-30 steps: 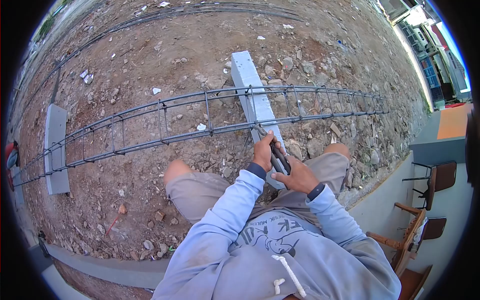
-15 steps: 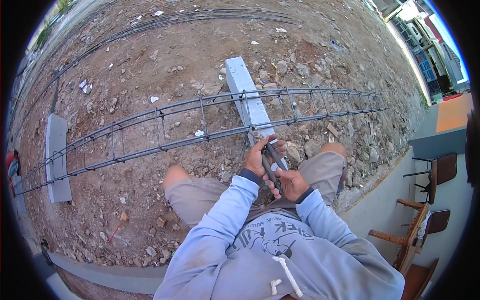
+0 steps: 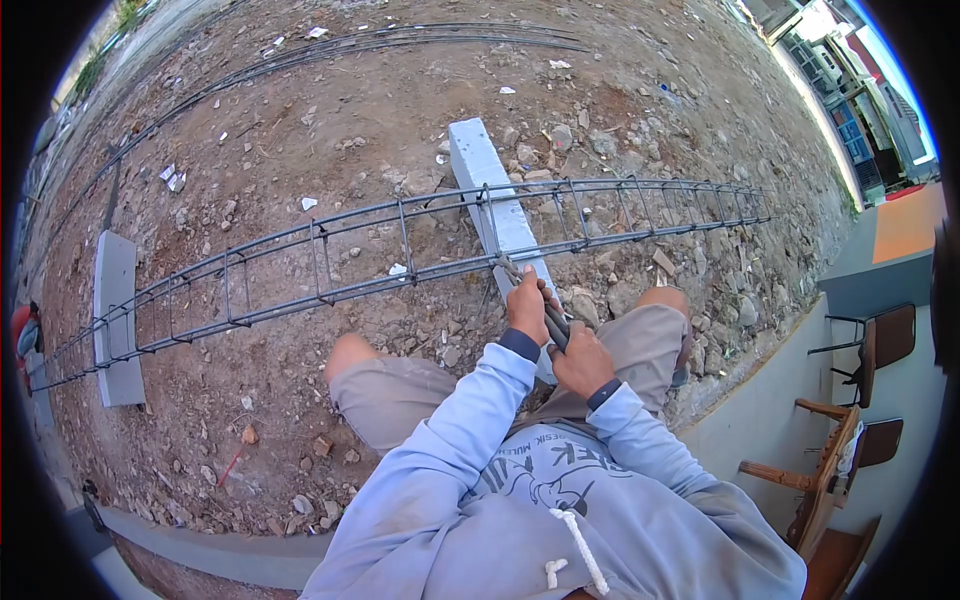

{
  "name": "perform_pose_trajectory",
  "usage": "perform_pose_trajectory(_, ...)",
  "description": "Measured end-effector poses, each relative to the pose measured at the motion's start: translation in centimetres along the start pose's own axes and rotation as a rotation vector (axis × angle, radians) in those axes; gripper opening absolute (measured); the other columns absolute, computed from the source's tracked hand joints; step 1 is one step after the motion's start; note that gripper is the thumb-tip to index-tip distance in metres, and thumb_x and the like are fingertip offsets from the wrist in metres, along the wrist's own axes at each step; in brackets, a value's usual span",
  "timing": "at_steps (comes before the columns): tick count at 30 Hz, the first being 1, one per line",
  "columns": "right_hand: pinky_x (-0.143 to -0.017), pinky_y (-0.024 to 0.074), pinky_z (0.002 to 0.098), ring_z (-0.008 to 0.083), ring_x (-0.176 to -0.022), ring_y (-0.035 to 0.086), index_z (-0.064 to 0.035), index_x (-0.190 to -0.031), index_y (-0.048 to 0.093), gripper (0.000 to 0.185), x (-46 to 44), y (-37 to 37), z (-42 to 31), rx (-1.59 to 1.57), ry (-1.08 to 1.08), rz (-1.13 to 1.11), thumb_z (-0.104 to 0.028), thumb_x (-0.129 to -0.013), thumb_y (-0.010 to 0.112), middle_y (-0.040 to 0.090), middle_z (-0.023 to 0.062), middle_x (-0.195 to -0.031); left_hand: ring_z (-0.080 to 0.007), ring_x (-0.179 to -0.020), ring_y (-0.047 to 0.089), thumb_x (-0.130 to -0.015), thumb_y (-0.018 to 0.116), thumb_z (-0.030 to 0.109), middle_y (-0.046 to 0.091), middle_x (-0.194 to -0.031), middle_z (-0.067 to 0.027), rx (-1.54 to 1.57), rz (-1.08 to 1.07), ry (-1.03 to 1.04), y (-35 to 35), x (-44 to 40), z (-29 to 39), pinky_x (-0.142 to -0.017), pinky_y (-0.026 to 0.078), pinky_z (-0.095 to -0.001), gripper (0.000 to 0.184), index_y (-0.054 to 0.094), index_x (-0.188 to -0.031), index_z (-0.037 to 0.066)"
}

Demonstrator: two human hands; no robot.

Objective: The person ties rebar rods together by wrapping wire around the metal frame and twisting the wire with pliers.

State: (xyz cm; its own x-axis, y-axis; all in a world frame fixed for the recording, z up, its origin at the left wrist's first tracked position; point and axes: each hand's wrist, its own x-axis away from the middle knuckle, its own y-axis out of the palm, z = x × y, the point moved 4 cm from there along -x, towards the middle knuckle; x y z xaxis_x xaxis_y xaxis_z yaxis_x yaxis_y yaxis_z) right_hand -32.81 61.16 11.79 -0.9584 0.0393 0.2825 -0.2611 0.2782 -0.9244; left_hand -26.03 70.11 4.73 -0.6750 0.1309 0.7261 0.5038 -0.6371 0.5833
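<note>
Both my hands are wrapped round a pair of dark pincers [image 3: 556,324] in front of my knees. My left hand [image 3: 529,306] is closed near the jaws, and my right hand [image 3: 582,362] is closed lower down on the handles. The handles lie close together. The jaws meet the near bar of a long rebar cage [image 3: 370,290], at a crossing with a stirrup. Any wire in the jaws is too small to make out. Under the cage there is a pale concrete block [image 3: 512,222].
Another pale block [image 3: 118,275] supports the cage at left. Loose rebar rods [image 3: 400,37] lie farther back on rubble-strewn ground. Chairs [image 3: 885,335] and a wooden table [image 3: 825,470] stand at right. At the far left edge there is a person [image 3: 27,330].
The pincer handles, spread apart before, are now together. My left hand has turned and wrapped round them, and my right hand has moved slightly up.
</note>
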Motion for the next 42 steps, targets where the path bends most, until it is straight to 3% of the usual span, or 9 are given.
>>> perform_pose_trajectory(6, -0.049, 0.0407, 0.0284, 0.0172, -0.06, 0.055, 0.003, -0.104, 0.056, 0.04, 0.2, 1.7, 0.9, -1.494, 0.351, -0.936, -0.035, -0.092, 0.052, 0.059, 0.0095, -0.079, -0.0167, -0.066, 0.054, -0.088, 0.056, 0.049, 0.055, -0.074, -0.0032, -0.132, -0.242, 0.041, -2.7, 1.7, 0.9, -0.06, 0.048, -0.0346, 0.041, 0.054, -0.091, 0.007)
perform_pose_trajectory(9, -0.045, 0.0428, 0.0303, 0.0189, -0.057, 0.058, 0.0022, -0.103, 0.058, 0.044, 1.2, 2.4, -0.3, -1.81, 0.35, -1.083, -0.039, -0.096, 0.044, 0.06, 0.0083, -0.074, -0.0221, -0.087, 0.062, -0.091, 0.052, 0.044, 0.063, -0.094, -0.0116, 0.056, -0.362, -0.116, -2.4, 2.3, 0.0, -0.073, 0.053, -0.0375, 0.044, 0.055, -0.109, 0.003)
perform_pose_trajectory(13, -0.062, 0.0516, 0.0364, 0.026, -0.069, 0.064, 0.0045, -0.106, 0.057, 0.055, 0.4, 1.9, 0.9, -1.511, 0.306, -1.104, -0.048, -0.092, 0.046, 0.062, 0.0132, -0.079, -0.0255, -0.089, 0.063, -0.095, 0.047, 0.037, 0.063, -0.1, -0.0155, 0.226, -0.466, -0.136, -1.6, 2.0, 0.0, -0.077, 0.054, -0.0381, 0.042, 0.052, -0.116, 0.001)
perform_pose_trajectory(16, -0.077, 0.0506, 0.0422, 0.0323, -0.086, 0.063, 0.0068, -0.116, 0.05, 0.065, 0.0, -1.0, 0.5, -0.497, 0.029, -0.492, -0.047, -0.082, 0.061, 0.061, 0.0195, -0.092, -0.0252, -0.082, 0.064, -0.095, 0.048, 0.035, 0.063, -0.092, -0.0139, 0.222, -0.405, -0.112, -1.8, 1.3, -0.3, -0.075, 0.055, -0.0385, 0.037, 0.053, -0.107, 0.0)
perform_pose_trajectory(20, -0.087, 0.0445, 0.0455, 0.0388, -0.104, 0.053, 0.0054, -0.132, 0.033, 0.084, 1.9, -3.4, -1.5, -0.006, -0.113, 0.044, -0.029, -0.067, 0.074, 0.052, 0.0237, -0.115, -0.0259, -0.079, 0.063, -0.095, 0.048, 0.034, 0.06, -0.082, -0.0104, 0.243, -0.283, -0.083, -0.6, 0.9, -1.0, -0.075, 0.055, -0.0399, 0.031, 0.052, -0.093, 0.003)
perform_pose_trajectory(23, -0.083, 0.0451, 0.0474, 0.0393, -0.1, 0.055, 0.0047, -0.123, 0.042, 0.066, 1.6, -3.4, -1.5, 0.208, -0.078, 0.225, -0.024, -0.07, 0.068, 0.054, 0.0225, -0.11, -0.0262, -0.076, 0.061, -0.096, 0.047, 0.035, 0.057, -0.077, -0.0092, 0.244, -0.139, -0.096, 0.8, 0.7, -1.3, -0.071, 0.053, -0.04, 0.031, 0.051, -0.088, 0.005)
perform_pose_trajectory(29, -0.082, 0.0459, 0.0492, 0.0419, -0.098, 0.057, 0.0025, -0.102, 0.051, 0.038, -1.6, -0.8, 0.0, 0.097, 0.168, 0.017, -0.021, -0.074, 0.062, 0.061, 0.0235, -0.1, -0.0229, -0.064, 0.058, -0.093, 0.05, 0.042, 0.053, -0.069, -0.0076, 0.068, 0.086, 0.0, 0.3, -0.7, -2.3, -0.061, 0.051, -0.037, 0.037, 0.049, -0.081, 0.007)
perform_pose_trajectory(38, -0.074, 0.0486, 0.0444, 0.0394, -0.084, 0.063, 0.0058, -0.091, 0.059, 0.041, -3.3, 4.3, 2.8, -0.179, 0.12, -0.199, -0.034, -0.079, 0.059, 0.063, 0.0276, -0.088, -0.0178, -0.059, 0.052, -0.082, 0.055, 0.063, 0.046, -0.063, -0.0043, -0.468, 0.125, 0.117, -1.8, -0.7, -1.9, -0.054, 0.044, -0.0356, 0.059, 0.049, -0.067, 0.006)
perform_pose_trajectory(42, -0.061, 0.0477, 0.0393, 0.0269, -0.064, 0.061, 0.0043, -0.084, 0.06, 0.036, -3.0, 4.2, 2.3, -0.388, 0.163, -0.415, -0.032, -0.079, 0.061, 0.062, 0.0164, -0.07, -0.0187, -0.061, 0.059, -0.079, 0.06, 0.063, 0.056, -0.073, -0.0127, -0.588, 0.088, 0.141, -2.5, -0.6, -1.7, -0.053, 0.05, -0.0333, 0.08, 0.045, -0.101, -0.013)
